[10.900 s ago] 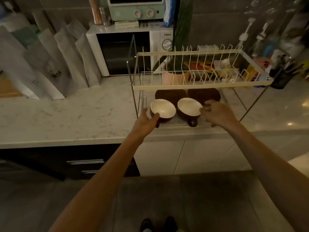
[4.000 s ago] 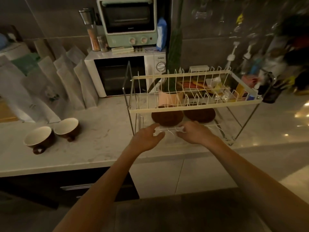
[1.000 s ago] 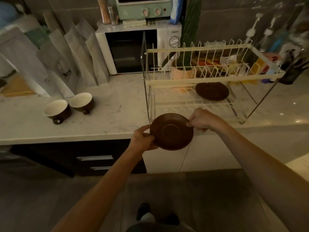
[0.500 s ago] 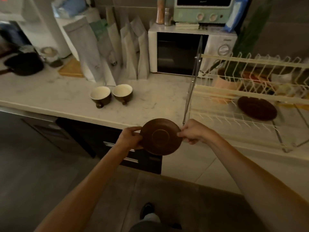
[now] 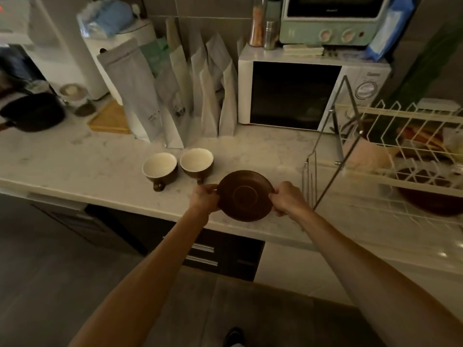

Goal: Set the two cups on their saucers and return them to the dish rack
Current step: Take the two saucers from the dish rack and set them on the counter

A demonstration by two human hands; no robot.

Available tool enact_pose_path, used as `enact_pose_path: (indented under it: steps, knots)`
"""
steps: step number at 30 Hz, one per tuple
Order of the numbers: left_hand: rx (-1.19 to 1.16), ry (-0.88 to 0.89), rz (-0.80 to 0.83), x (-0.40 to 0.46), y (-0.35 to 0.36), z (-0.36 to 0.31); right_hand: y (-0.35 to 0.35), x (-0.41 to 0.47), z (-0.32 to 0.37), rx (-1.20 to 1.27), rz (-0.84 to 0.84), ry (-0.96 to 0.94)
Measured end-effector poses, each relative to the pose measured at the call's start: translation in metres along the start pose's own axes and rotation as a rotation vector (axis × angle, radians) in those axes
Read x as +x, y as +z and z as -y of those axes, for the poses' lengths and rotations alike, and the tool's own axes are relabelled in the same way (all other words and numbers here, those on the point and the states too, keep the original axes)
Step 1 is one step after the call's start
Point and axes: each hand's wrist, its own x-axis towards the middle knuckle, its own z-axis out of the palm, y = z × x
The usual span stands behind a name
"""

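Note:
A brown saucer [image 5: 245, 195] is held level just above the counter's front part, my left hand [image 5: 204, 198] gripping its left rim and my right hand [image 5: 285, 197] its right rim. Two brown cups with white insides stand side by side on the counter just left of it: the left cup [image 5: 159, 167] and the right cup [image 5: 197, 161], handles pointing toward me. The second brown saucer [image 5: 426, 194] lies on the lower shelf of the white wire dish rack [image 5: 390, 116] at the right, partly hidden by the rack's upper rail.
A white microwave [image 5: 300, 93] with a green toaster oven [image 5: 330, 20] on top stands at the back. Several grey pouches [image 5: 175, 96] lean against the wall. A dark pan [image 5: 32, 112] and a wooden board [image 5: 110, 120] sit at the left. The marble counter [image 5: 62, 161] edge runs below my hands.
Both hands have carried the saucer forward from beyond the counter edge to over the counter, close beside the two cups. The view has shifted left.

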Motion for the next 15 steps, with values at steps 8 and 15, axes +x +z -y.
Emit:
enact_pose_path:
  steps: [8, 15]
  knots:
    - [0.048, 0.033, 0.029, 0.074, 0.017, -0.013, 0.003, 0.053, 0.014, 0.012, -0.090, 0.100]
    - [0.065, 0.042, 0.053, 0.105, 0.028, -0.024, 0.007, 0.088, 0.018, 0.018, -0.145, 0.141]
